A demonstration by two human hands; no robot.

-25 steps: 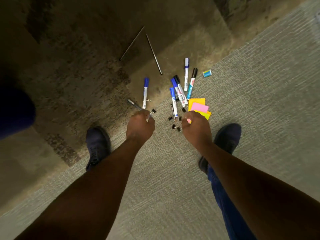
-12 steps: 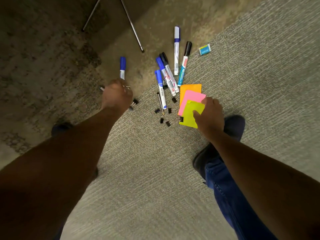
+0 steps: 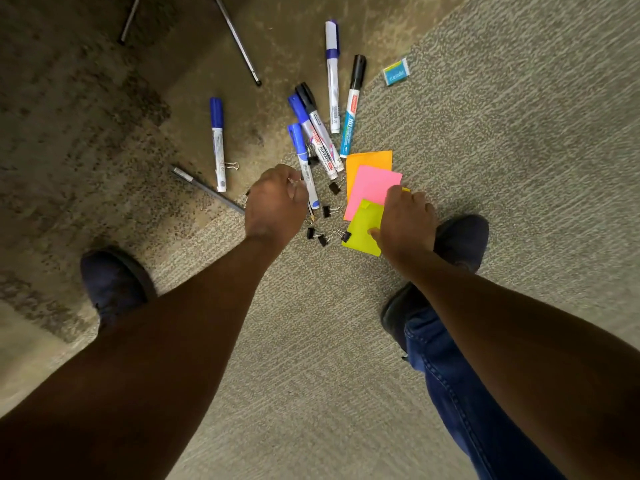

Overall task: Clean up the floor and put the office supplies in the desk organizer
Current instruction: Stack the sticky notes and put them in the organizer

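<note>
Office supplies lie scattered on the carpet. My left hand (image 3: 277, 206) hovers over the black binder clips (image 3: 325, 211), its fingers curled round something small and metallic that looks like a binder clip. It also covers part of a blue marker (image 3: 303, 161). My right hand (image 3: 405, 223) pinches the yellow sticky notes (image 3: 362, 228), thumb on top, beside the pink pad (image 3: 370, 188) and orange pad (image 3: 367, 159). Several markers (image 3: 332, 81) fan out above. A lone blue marker (image 3: 218, 143) and a grey pen (image 3: 207, 188) lie to the left. The desk organizer is out of view.
A blue-and-white eraser (image 3: 396, 71) lies at the upper right. Two thin metal legs (image 3: 239, 39) stand at the top. My shoes (image 3: 114, 282) (image 3: 460, 237) flank the pile. The carpet changes from dark patterned on the left to grey on the right.
My left hand moved right, from beside the lone blue marker to the clip cluster. My right hand slid further over the yellow sticky notes. The camera came closer.
</note>
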